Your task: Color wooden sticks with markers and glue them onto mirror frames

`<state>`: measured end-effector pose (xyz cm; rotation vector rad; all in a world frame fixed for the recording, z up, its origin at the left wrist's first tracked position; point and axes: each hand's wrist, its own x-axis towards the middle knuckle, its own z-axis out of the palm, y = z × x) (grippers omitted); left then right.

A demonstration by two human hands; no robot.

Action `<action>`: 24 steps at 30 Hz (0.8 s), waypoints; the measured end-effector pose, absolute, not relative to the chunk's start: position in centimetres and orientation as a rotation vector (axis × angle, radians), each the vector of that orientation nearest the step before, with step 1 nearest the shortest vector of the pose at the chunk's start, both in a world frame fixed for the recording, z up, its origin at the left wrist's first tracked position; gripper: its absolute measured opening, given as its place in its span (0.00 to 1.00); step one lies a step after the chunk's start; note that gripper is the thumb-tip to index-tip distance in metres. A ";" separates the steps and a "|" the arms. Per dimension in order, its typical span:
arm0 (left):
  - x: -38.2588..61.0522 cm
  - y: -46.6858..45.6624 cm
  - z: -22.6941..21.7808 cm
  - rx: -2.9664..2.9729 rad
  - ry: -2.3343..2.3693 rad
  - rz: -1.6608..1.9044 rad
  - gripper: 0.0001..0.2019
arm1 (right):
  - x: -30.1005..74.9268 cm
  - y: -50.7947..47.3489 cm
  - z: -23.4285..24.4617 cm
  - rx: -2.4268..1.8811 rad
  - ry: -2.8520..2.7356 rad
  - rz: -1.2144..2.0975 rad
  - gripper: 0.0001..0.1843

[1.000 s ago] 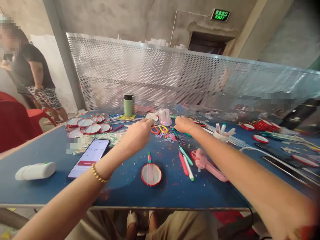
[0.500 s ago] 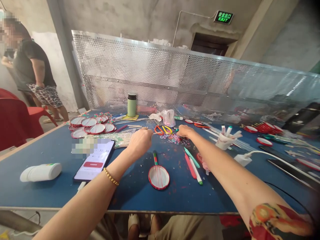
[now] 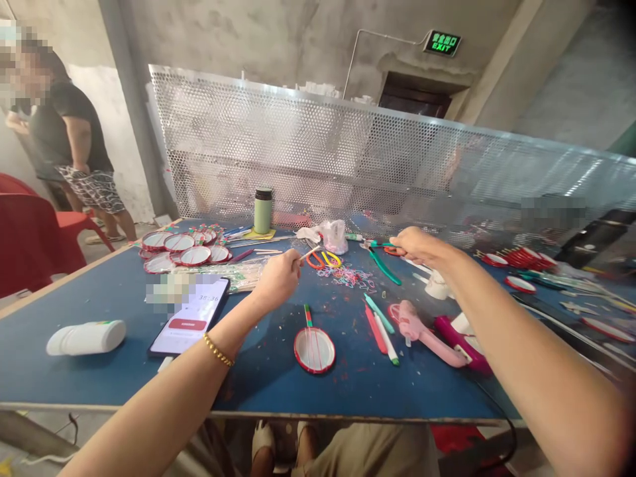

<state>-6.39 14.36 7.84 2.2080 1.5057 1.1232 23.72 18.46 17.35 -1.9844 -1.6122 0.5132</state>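
Blue table (image 3: 74, 291), craft clutter. Left hand (image 3: 279, 278) pinches a thin white stick (image 3: 309, 252) that pokes toward the right hand (image 3: 416, 244); likely light and bendy, best gripped near the end. Right hand is clamped on green-handled pliers (image 3: 390, 270): probably rigid, best held by the handles.

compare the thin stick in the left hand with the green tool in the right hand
The stick is pale, thin and straight; the green-handled tool is thicker and bright green. The left hand pinches the stick; the right hand grips the tool. Both are over the blue table.
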 end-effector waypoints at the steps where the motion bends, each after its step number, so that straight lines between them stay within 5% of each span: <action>1: -6.3 14.3 8.0 2.183 1.491 1.136 0.11 | 23.7 17.3 17.7 -1.931 -1.609 0.556 0.22; 7: -5.8 13.2 8.6 1.905 1.155 1.289 0.17 | 19.9 9.6 16.6 -0.959 -1.424 1.169 0.18; 12: -5.5 12.6 8.7 1.737 0.880 1.264 0.20 | 14.1 6.8 12.9 -0.598 -1.341 1.347 0.17; 17: -5.4 12.2 9.0 1.819 0.883 1.228 0.16 | 12.6 8.2 11.0 -0.649 -1.508 1.275 0.13; 24: -4.9 12.3 8.4 1.989 1.141 1.255 0.16 | 12.4 9.7 11.2 -0.922 -1.807 0.765 0.15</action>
